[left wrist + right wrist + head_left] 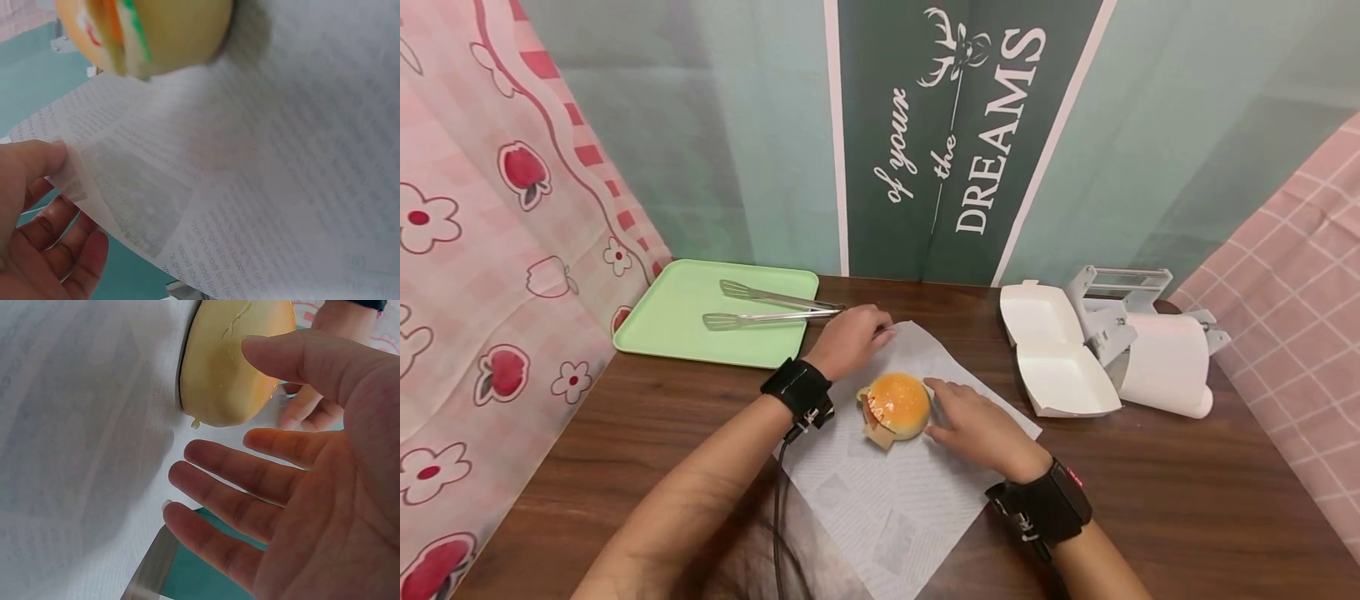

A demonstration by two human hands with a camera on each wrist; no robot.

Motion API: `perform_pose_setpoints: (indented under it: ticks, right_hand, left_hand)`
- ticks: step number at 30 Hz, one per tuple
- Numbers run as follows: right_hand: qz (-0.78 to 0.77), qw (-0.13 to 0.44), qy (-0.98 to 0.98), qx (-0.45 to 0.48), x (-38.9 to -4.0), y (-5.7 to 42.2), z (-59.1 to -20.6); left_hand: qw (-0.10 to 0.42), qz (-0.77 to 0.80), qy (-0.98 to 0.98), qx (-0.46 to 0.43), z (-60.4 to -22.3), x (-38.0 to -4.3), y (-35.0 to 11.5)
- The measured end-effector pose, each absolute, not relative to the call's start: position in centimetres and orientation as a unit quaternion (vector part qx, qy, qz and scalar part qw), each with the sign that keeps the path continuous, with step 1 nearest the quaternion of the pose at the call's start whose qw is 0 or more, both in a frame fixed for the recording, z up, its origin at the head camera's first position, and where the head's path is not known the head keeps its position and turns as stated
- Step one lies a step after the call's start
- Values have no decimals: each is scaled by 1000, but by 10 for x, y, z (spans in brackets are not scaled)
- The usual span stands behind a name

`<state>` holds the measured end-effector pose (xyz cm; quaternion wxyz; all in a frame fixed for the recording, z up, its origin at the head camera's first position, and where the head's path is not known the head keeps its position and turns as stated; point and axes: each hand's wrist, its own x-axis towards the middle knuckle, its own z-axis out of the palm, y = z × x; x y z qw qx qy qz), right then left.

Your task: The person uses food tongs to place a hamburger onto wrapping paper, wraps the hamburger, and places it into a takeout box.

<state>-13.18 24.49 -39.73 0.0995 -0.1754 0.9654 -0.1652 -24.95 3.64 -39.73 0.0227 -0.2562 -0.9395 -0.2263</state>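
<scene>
Where the burger [901, 406] sits: on the paper [902, 500], near its middle, between the left hand [853, 337] and the right hand [973, 421], glossy orange top up, filling poking out towards the left.
Paper: pale, printed, laid cornerwise on the dark table [1187, 508].
Left hand: pinches the paper's edge near its far corner, thumb on the face and a finger behind; the other fingers are loosely bent.
Right hand: just right of the burger, holding nothing, fingers extended and spread; whether the thumb touches the burger, I cannot tell.
Wrists: a black band [797, 387] on the left, another on the right.
Tray [658, 325]: green, at the far left of the table.
Tongs [775, 317]: metal, arms spread, lying on the tray, their joined end reaching past its right edge to the left hand's side.
Box [1063, 379]: white, lid folded back, near the paper's right corner.
Roll [1165, 362]: white, in a holder [1078, 290], right of the box.
Curtain [745, 125]: green, behind everything, lettered "DREAMS".
</scene>
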Motion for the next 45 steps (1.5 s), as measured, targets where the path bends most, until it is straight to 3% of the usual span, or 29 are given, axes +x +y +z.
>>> perform_pose_setpoints:
  ticks: [14,25,45]
  right_hand:
    - [-157,118,965,-175,-131,244,-398]
    - [-161,54,968,-185,-134,247,-397]
    - [-59,133,969,-200,-125,249,-393]
  left_hand:
    - [76,-216,-924,-308,-391,-220,27]
    - [101,-222,-908,-342,-391,-198,17]
    - [167,-141,-880,-422,-394,-165,2]
